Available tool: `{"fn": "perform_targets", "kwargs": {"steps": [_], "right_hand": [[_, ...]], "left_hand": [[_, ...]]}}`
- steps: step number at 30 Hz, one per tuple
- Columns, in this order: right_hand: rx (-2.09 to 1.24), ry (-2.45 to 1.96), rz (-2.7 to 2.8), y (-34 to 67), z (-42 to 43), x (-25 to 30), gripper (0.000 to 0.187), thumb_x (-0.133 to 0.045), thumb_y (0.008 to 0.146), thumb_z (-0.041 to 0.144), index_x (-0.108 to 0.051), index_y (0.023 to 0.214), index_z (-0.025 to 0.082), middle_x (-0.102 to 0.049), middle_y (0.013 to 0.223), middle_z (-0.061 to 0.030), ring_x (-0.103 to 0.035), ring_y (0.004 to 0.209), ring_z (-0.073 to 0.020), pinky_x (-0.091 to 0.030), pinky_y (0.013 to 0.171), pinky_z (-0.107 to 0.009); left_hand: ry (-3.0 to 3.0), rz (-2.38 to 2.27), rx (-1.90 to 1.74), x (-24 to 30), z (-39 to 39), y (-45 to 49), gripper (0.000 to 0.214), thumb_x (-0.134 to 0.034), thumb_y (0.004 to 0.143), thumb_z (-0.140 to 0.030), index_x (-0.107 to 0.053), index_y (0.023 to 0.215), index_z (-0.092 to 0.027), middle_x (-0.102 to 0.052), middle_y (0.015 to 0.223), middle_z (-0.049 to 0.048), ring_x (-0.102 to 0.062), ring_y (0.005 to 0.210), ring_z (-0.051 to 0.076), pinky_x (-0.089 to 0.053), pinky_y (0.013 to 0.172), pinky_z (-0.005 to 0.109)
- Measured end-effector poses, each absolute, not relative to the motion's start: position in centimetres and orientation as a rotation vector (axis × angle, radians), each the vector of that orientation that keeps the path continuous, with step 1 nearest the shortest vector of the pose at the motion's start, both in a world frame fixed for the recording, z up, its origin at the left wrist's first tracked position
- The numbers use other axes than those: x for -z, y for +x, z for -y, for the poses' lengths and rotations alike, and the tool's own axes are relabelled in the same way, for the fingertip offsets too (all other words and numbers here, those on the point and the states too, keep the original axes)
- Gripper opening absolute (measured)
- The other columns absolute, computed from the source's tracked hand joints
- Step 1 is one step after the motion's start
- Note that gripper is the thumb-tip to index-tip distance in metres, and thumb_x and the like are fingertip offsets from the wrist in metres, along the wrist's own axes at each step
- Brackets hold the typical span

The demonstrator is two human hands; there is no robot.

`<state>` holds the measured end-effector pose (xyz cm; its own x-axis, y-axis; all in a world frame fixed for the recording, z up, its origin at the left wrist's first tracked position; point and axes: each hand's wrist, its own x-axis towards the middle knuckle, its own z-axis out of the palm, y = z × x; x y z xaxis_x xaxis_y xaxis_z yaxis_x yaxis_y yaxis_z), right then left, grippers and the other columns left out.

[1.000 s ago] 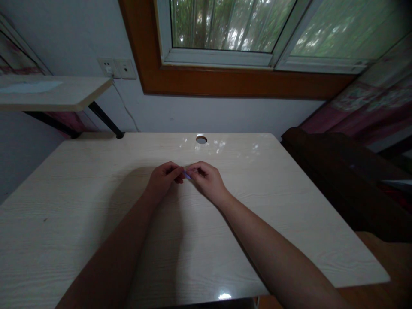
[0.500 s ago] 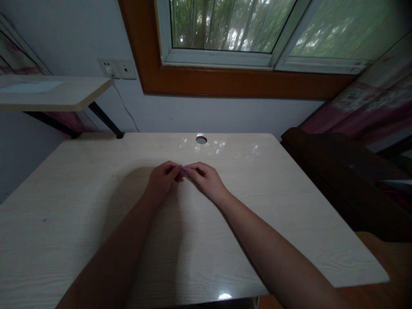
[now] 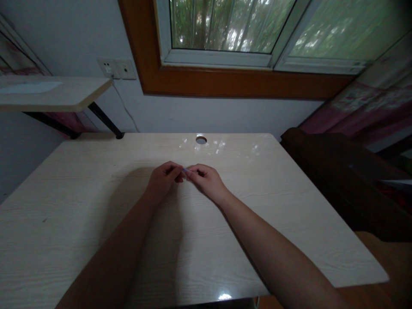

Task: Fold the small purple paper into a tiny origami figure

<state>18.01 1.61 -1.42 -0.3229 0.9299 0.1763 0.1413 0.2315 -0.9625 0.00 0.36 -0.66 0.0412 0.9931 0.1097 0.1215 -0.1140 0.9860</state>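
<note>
Between my fingertips is a small, thin blue-and-whitish piece (image 3: 185, 170), mostly covered by the fingers, so its kind cannot be made out. My left hand (image 3: 164, 178) pinches its left end between thumb and forefinger. From the other side, my right hand (image 3: 206, 178) has its thumb and fingers closed on the right end. Both hands are just above or resting on the pale wood-grain desk (image 3: 257, 206), a little in front of its round hole.
A round cable hole (image 3: 201, 140) lies near the desk's back edge. At the left a raised shelf (image 3: 80, 96) stands on black legs. Wall sockets (image 3: 117, 68) with a white cord are behind it. Dark wooden furniture (image 3: 337, 180) is at the right, below a curtain.
My right hand has shifted very slightly down and right, and a bit more of the thin piece shows between the fingertips. My left hand stays almost still.
</note>
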Motion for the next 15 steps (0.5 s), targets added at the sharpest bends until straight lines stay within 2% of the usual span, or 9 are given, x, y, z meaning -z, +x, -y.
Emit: {"fn": "perform_targets", "kwargs": {"steps": [15], "right_hand": [[-1.251, -1.018, 1.607, 18.07, -1.84, 1.50, 0.022, -0.066, 0.080, 0.038, -0.072, 0.080, 0.017, -0.068, 0.074, -0.0030, -0.057, 0.066, -0.0138, -0.044, 0.065, -0.027]], "left_hand": [[1.416, -1.240, -1.178, 0.41, -0.21, 0.21, 0.026, -0.063, 0.083, -0.041, -0.065, 0.078, -0.016, -0.068, 0.068, 0.0020, -0.062, 0.058, 0.013, -0.050, 0.059, 0.025]]}}
